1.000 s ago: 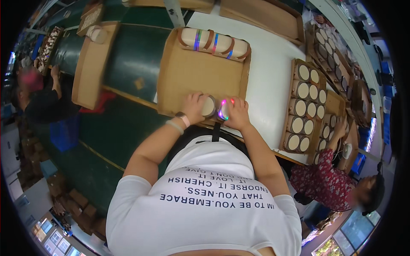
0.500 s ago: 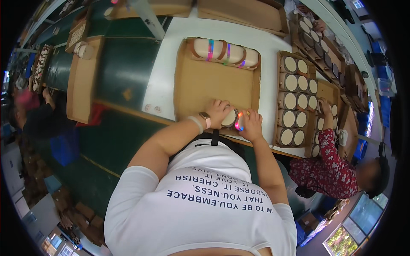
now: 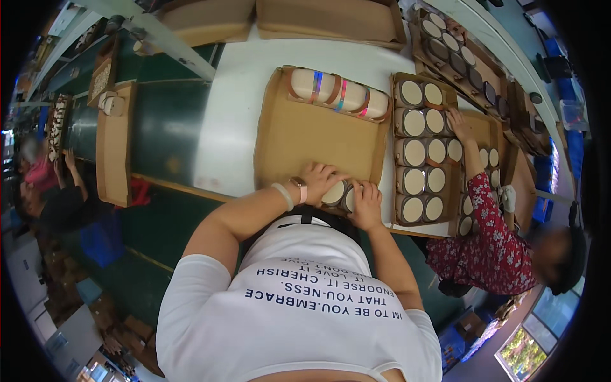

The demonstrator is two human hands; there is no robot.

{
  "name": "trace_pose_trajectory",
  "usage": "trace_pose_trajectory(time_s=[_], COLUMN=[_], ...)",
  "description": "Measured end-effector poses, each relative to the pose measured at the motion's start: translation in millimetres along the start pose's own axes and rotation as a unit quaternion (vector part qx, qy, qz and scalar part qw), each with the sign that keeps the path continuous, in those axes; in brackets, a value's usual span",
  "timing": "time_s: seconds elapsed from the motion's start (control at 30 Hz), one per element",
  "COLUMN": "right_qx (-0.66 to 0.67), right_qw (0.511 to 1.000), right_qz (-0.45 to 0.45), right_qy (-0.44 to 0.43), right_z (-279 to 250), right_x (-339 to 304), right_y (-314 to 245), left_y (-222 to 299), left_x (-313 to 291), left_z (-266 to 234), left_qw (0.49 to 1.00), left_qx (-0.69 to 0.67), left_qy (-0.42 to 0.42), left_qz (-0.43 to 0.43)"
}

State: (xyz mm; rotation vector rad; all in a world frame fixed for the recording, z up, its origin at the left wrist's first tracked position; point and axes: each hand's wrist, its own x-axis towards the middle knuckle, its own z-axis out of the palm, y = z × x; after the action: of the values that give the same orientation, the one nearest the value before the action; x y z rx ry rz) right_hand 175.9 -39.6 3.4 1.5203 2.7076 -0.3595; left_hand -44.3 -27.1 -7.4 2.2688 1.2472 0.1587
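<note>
At the near edge of a shallow cardboard tray (image 3: 299, 137), two round cream-topped containers (image 3: 333, 193) stand side by side. My left hand (image 3: 321, 183) curls over the left one, fingers bent around its far side. Around the right-hand container (image 3: 349, 200) my right hand (image 3: 366, 205) is closed, thumb and fingers at its side. Their undersides are hidden by my hands and body. Along the tray's far wall lies a row of cream cylindrical containers (image 3: 338, 92) with brown sleeves and thin glowing blue, pink and orange bands.
Right of the tray, a cardboard box (image 3: 400, 165) holds several cream-topped containers in rows. A co-worker in a red floral top (image 3: 503, 248) reaches a hand (image 3: 461, 126) to it. Empty trays (image 3: 331, 24) lie at the back. Another tray (image 3: 114, 143) stands on the green surface at left.
The container in my right hand, earlier showing glowing lights, now shows its cream top beside the other one. The co-worker's hand has moved farther back. The whole view has shifted a little.
</note>
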Motion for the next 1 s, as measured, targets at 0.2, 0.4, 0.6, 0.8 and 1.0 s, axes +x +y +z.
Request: trace_pose_trajectory(time_s=[0.2,0.4,0.6,0.8,1.0], right_qx=[0.021,0.102,0.269,0.139,0.155], right_qw=[0.999,0.979,0.962,0.988,0.987], right_qz=[-0.007,-0.023,-0.053,0.004,0.039], right_qy=[-0.040,-0.176,-0.004,0.066,0.012], right_z=[-4,-67,-88,-64,-45], right_x=[1,45,167,265,299], right_y=[4,34,27,-4,-7], left_y=[-64,-114,-126,-85,-60], left_x=[72,119,89,25,-30], left_z=[-45,-90,-107,-45,12], left_qw=[0.916,0.850,0.874,0.869,0.669], left_qx=[-0.039,-0.007,-0.100,-0.150,-0.607], left_qy=[0.318,0.360,0.259,0.260,0.314], left_qz=[-0.240,-0.385,-0.398,-0.392,-0.292])
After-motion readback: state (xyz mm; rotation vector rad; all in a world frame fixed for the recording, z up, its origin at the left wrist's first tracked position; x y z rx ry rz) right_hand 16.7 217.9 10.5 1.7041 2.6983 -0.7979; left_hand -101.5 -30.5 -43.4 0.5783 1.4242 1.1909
